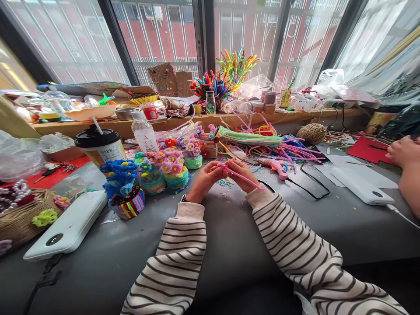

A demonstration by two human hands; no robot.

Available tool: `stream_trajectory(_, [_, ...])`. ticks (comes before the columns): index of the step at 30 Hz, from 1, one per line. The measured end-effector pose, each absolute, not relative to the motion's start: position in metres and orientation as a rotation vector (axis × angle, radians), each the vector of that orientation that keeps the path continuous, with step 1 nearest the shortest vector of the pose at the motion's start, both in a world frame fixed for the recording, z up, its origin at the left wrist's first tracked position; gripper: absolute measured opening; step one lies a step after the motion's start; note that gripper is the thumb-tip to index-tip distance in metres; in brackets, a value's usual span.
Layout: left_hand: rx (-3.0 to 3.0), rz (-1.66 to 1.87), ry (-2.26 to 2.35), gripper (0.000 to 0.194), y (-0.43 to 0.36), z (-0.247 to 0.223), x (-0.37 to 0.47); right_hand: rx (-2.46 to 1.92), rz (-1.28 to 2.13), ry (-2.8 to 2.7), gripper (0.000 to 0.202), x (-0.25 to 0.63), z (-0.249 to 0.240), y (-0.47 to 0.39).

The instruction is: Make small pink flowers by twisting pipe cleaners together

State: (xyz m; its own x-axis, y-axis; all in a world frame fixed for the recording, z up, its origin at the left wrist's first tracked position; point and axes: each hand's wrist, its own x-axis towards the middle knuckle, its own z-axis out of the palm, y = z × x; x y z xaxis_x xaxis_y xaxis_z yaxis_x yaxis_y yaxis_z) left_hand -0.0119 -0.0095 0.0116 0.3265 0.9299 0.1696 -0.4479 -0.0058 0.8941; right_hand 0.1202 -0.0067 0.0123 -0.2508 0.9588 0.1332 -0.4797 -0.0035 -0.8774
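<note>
Pink pipe cleaner (pixel 244 177) slants to four o'clock, pinched by left hand (pixel 206 178) and right hand (pixel 245 169), free end nearer right.

A single view is given by a camera worn on the head: the table (pixel 229 236) is looked down on from its near side, the left hand (pixel 205 180) and right hand (pixel 241 176) are framed close by, near the centre, and the windows (pixel 157 39) are faced beyond
</note>
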Motion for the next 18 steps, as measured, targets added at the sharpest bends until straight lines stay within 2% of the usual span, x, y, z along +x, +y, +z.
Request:
stream_trajectory(6, [0.993, 1.240, 0.620, 0.027, -0.0063, 0.0114, -0.0111, -0.649, 1.488, -1.074, 0.023, 0.1203, 0.0059, -0.0021])
stream_trajectory(18, [0.967, 1.216, 0.718, 0.023, -0.0049, 0.0091, -0.0122, -0.676, 1.368, -1.136, 0.027, 0.1182, 0.0046, -0.0004])
